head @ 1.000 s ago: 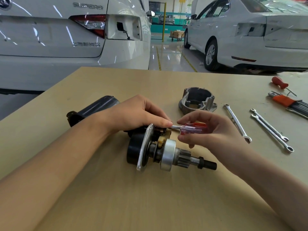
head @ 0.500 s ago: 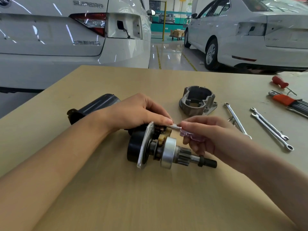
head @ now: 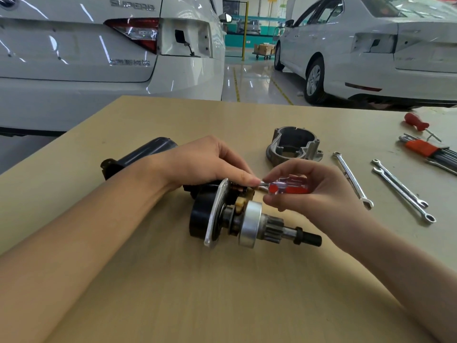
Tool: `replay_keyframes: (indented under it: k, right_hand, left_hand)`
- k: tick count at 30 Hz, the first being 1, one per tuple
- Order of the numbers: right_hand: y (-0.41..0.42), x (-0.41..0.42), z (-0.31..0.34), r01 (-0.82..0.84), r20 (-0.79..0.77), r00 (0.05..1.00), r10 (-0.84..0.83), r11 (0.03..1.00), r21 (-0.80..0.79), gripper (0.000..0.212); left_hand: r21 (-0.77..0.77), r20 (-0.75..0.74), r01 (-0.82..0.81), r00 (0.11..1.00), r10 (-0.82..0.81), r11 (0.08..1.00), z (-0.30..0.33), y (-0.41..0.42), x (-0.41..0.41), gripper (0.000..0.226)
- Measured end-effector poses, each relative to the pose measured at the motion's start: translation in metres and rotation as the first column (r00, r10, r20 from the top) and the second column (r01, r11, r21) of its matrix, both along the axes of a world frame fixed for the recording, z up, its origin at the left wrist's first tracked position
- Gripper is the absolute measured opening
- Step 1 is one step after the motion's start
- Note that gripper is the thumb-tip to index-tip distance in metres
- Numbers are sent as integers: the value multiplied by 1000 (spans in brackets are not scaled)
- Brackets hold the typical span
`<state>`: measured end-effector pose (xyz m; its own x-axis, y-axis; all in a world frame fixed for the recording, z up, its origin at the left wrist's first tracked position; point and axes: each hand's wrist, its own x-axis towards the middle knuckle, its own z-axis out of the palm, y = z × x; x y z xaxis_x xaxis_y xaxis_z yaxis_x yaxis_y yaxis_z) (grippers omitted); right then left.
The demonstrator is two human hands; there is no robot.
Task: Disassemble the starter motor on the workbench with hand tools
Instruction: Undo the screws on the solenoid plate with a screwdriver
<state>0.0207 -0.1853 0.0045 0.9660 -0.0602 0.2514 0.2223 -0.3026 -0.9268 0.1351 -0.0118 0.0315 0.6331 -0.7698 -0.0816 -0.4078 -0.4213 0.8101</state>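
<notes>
- Your left hand (head: pixel 205 162) grips the starter motor (head: pixel 222 214), which lies mid-workbench (head: pixel 173 293); it looks heavy and stiff, so hold the black body, not the thin plate.
- Your right hand (head: pixel 314 191) pinches the screwdriver (head: pixel 284 185), tip beside your left fingertips; a slip could hurt them.
- Right of your grip lie the wrenches (head: pixel 400 189); toward you is open room.

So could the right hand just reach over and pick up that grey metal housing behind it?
Probably not yet. The right hand grips the small screwdriver, so it is occupied. The way itself looks free: the housing stands alone on the workbench just beyond that hand.
</notes>
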Motion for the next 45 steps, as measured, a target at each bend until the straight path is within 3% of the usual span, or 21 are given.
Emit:
replay_keyframes:
  k: [4, 8, 10, 13, 19, 26, 30, 34, 39, 42, 45]
  right_hand:
    - [-2, -1, 2, -26, -88, 996, 34, 996, 82, 30]
    - [-4, 1, 6, 2, -270, 960, 73, 964, 264, 37]
    - [-6, 2, 8, 43, -373, 926, 51, 970, 239, 48]
    - [-8, 2, 10, 8, -459, 884, 90, 978, 208, 41]
    - [-13, 1, 6, -86, -335, 927, 166, 967, 241, 19]
    - [-10, 0, 2, -43, -191, 979, 73, 987, 156, 32]
    - [-8, 1, 1, -74, -229, 966, 117, 979, 189, 37]
    - [-7, 2, 2, -80, -331, 923, 197, 939, 336, 30]
    - [-8, 2, 5, -89, -476, 856, 203, 964, 251, 25]
    - [-9, 1, 4, -127, -427, 874, 231, 958, 257, 19]
    - [-10, 0, 0, -116, -301, 940, 163, 979, 167, 28]
  left_hand:
    - [-38, -6, -7, 1000, 7, 999, -2, 0, -2, 35]
    - [-37, 5, -2, 1000, 2, 999, -2, 1, -2, 33]
    - [-37, 7, -4, 1000, 4, 999, -1, 0, -3, 33]
    - [-31, 12, 0, 1000, 1, 1000, -1, 0, -3, 32]
    - [-41, 12, -6, 1000, 6, 999, -2, 1, -3, 35]
    - [-25, 14, 3, 1000, -3, 1000, 0, 0, -5, 39]
    - [-36, 16, 1, 1000, -1, 999, -1, 0, -4, 32]
    - [-40, 15, 15, 1000, -15, 999, 0, 1, -4, 29]
    - [-37, 22, 13, 1000, -12, 999, -1, 1, -3, 31]
    - [-41, 21, 18, 1000, -17, 999, -1, 1, -2, 33]
    - [-42, 10, 37, 999, -37, 998, -2, 2, -2, 32]
